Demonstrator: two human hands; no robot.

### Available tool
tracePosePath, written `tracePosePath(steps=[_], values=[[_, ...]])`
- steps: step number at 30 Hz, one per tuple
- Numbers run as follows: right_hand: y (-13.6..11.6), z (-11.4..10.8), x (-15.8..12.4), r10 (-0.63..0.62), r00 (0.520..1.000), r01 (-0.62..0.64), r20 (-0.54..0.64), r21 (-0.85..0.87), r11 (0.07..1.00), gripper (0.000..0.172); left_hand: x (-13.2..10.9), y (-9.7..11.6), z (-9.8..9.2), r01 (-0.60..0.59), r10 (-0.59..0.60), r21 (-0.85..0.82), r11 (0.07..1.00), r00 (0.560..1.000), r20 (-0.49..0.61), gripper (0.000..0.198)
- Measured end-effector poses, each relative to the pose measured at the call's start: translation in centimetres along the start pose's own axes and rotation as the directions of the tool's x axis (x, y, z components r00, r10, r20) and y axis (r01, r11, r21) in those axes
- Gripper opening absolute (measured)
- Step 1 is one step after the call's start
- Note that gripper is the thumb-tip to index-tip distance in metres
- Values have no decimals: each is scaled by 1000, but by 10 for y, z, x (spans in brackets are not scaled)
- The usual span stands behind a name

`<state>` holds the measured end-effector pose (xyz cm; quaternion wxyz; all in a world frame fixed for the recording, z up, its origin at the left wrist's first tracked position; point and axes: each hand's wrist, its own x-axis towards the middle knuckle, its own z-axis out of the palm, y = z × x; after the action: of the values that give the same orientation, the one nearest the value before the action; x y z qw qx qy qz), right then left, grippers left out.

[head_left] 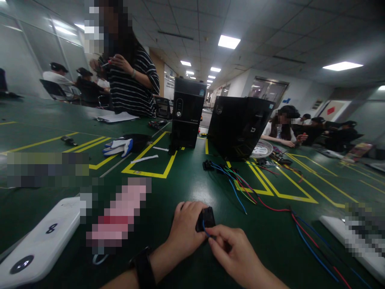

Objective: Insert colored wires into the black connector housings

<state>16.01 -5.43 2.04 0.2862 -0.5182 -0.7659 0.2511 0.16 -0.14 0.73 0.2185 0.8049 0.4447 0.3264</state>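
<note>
Low in the middle of the head view, my left hand (188, 224) is closed around a small black block-shaped part (209, 216), just above the green table. What kind of part it is I cannot make out. My right hand (236, 247) pinches a thin blue wire (204, 227) between thumb and fingertips, against the near side of the block. The wire's far end is hidden by my fingers. Beyond my hands lie more black parts (207, 165) with blue, green, yellow and red wires (240, 182) trailing to the right.
Two black computer cases (188, 116) (240, 124) stand at the back. White-and-blue gloves (118, 147) and paper strips lie left of them, a white basket (262, 149) right. A white device (45, 241) and a pixelated pink item (120, 214) are at left. A person in stripes (135, 76) stands across the table.
</note>
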Motion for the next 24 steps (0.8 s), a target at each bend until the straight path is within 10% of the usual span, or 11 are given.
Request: tracePosePath(steps=[16,24], values=[[10,-29,11,110,985,-131,-131,-164,978,24,0,1,-4,6,-6,7,1000,1000,19,40],[1,-20,6,132,990,-135,41,76,988,24,-1,1,-1,5,-5,20,1000,1000,13,35]])
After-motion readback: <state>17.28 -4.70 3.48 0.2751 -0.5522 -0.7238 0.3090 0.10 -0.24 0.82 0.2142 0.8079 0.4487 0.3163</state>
